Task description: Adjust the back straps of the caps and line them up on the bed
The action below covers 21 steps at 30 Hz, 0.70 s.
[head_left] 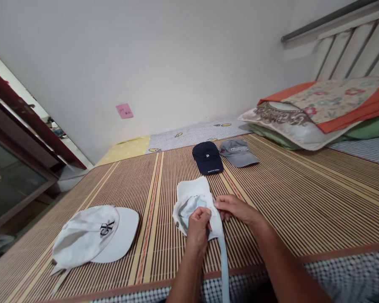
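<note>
A pale baseball cap (193, 187) lies upturned on the striped bamboo mat, its brim pointing away from me and its inside showing. My left hand (199, 221) reaches into the cap's opening, with thumb and fingers pinched on the fabric of its right edge. On the outer right side of that edge, my right hand (232, 207) pinches the same cap with its fingertips. A long light-blue strap (223, 265) trails from the cap toward me, over the mat's front edge. My fingers cover part of the cap's rim.
To the left rests a white cap (82, 235) with black letters. Farther back, a navy cap (207, 158) touches a grey cap (238, 152). Stacked pillows (316, 109) sit at the right, below a radiator (356, 46). A pink note (124, 111) is on the wall.
</note>
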Motion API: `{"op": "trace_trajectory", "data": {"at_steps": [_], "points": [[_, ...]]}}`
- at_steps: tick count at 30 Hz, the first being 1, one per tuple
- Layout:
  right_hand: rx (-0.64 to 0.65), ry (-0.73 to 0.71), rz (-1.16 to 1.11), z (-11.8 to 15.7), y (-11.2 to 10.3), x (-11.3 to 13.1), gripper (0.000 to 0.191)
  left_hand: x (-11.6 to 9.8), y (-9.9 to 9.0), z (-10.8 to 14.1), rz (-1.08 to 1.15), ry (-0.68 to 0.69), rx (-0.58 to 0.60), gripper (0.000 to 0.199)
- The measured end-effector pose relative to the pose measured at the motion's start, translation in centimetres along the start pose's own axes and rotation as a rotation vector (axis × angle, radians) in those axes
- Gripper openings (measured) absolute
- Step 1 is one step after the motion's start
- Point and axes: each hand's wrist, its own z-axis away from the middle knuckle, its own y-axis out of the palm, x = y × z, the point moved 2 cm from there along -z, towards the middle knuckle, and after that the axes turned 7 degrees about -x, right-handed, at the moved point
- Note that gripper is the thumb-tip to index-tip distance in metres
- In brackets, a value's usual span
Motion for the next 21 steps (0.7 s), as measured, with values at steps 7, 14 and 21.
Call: {"op": "trace_trajectory", "data": {"at_steps": [7,14,21], "points": [[0.057,-0.036,0.017,-0.1,0.0,-0.2,0.028,0.1,0.2,0.1,0.037,0.010,0.011,0.045],[0.087,-0.050,0.017,-0.1,0.4,0.2,0.023,0.6,-0.1,-0.1,0.003,0.013,0.029,0.046],[0.099,-0.075,0.023,0.1,0.4,0.4,0.022,1.1,0.0,-0.3,0.041,0.019,0.013,0.045]]}}
